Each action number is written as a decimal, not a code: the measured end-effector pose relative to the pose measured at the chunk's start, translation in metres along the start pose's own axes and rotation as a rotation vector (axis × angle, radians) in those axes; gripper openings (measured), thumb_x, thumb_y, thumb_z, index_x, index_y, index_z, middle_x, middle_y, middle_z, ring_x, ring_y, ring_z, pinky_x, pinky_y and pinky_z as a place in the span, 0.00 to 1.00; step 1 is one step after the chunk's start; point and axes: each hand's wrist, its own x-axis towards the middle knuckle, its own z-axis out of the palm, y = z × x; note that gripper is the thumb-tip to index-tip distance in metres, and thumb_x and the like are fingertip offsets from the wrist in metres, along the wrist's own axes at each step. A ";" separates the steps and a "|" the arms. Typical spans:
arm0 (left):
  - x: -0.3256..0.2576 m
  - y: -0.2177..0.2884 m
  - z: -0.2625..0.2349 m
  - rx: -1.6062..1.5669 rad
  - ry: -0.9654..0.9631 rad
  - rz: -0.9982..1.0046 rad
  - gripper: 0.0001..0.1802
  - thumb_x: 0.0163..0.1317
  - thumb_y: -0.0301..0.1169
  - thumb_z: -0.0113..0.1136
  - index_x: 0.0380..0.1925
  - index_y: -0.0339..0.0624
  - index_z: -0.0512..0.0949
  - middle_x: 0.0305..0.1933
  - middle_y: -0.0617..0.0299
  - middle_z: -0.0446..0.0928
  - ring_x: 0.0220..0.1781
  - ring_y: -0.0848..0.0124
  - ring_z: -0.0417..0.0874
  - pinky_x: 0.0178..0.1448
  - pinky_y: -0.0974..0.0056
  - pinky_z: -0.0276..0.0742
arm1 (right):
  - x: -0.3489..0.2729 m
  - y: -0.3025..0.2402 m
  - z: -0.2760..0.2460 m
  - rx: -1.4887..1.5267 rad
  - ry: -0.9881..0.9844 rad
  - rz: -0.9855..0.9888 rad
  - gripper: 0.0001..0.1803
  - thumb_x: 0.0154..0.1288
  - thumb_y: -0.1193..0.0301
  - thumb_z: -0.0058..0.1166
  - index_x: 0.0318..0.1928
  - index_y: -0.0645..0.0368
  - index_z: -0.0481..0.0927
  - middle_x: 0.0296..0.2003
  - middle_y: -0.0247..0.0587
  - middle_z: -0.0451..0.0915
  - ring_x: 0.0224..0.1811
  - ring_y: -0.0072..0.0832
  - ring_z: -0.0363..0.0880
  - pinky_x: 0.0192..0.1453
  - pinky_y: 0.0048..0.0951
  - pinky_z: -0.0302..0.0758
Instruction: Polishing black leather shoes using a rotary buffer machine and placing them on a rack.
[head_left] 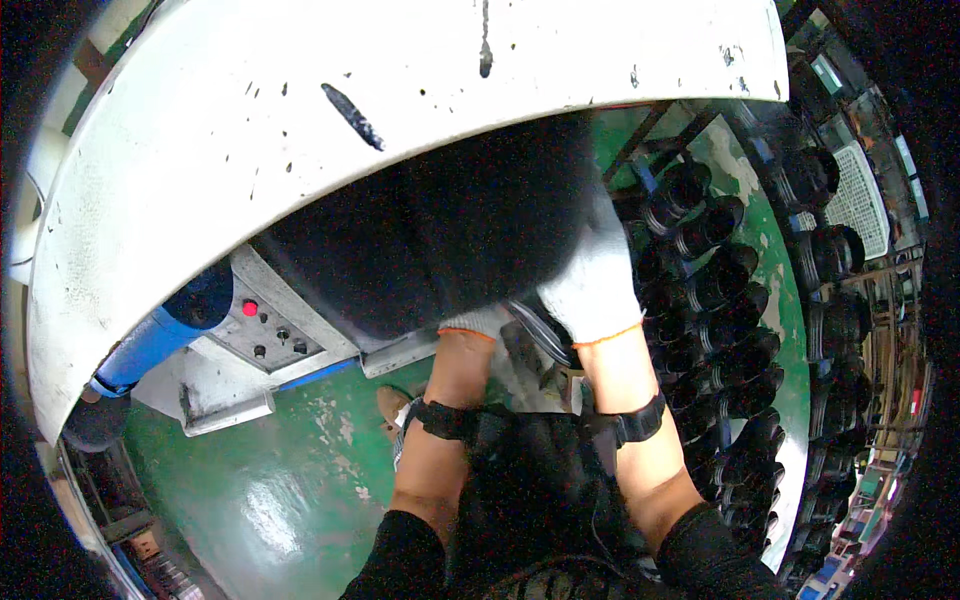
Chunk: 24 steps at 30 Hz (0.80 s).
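My left hand point(478, 321), in a white glove with an orange cuff, reaches in under a black flap point(430, 230) that hangs below a large white hood point(400, 70). Only the glove's wrist part shows; its fingers are hidden. My right hand point(598, 285), gloved the same way, reaches past the flap's right edge, with its fingers also out of sight behind it. Between the two wrists a black striped thing point(541, 332) shows in part, much like the shoes on the rack. Whether either hand grips it cannot be made out.
A control panel point(275, 325) with a red button sits left of the flap, beside a blue cylinder point(160, 345). On the right, several black shoes point(725, 280) stand in rows on a rack, with more shelving beyond. The floor point(270, 490) is green and worn.
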 end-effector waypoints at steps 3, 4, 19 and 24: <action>-0.003 0.023 -0.025 -0.052 -0.151 0.023 0.29 0.75 0.46 0.36 0.69 0.44 0.60 0.72 0.57 0.60 0.71 0.56 0.61 0.76 0.56 0.54 | 0.007 -0.014 0.001 0.008 0.274 -0.087 0.13 0.64 0.70 0.46 0.43 0.58 0.81 0.24 0.39 0.75 0.27 0.31 0.76 0.60 0.47 0.71; -0.005 0.029 -0.027 -0.068 -0.193 0.026 0.28 0.75 0.46 0.36 0.69 0.44 0.60 0.72 0.57 0.60 0.71 0.56 0.61 0.76 0.56 0.55 | 0.009 -0.021 -0.001 0.021 0.287 -0.081 0.14 0.64 0.70 0.45 0.45 0.58 0.81 0.31 0.42 0.78 0.32 0.32 0.77 0.62 0.51 0.68; -0.069 0.043 0.052 0.002 0.207 -0.037 0.37 0.68 0.58 0.35 0.67 0.44 0.64 0.68 0.51 0.67 0.67 0.51 0.68 0.70 0.48 0.65 | -0.052 -0.102 0.010 1.305 0.063 0.493 0.15 0.71 0.73 0.44 0.55 0.61 0.75 0.52 0.42 0.77 0.57 0.31 0.73 0.65 0.33 0.66; -0.093 0.049 0.072 -0.025 0.019 -0.099 0.33 0.71 0.53 0.37 0.63 0.40 0.68 0.62 0.49 0.72 0.62 0.53 0.74 0.69 0.52 0.69 | -0.079 -0.131 -0.018 1.415 0.223 0.601 0.18 0.64 0.82 0.49 0.55 0.66 0.75 0.37 0.48 0.78 0.40 0.35 0.76 0.48 0.31 0.72</action>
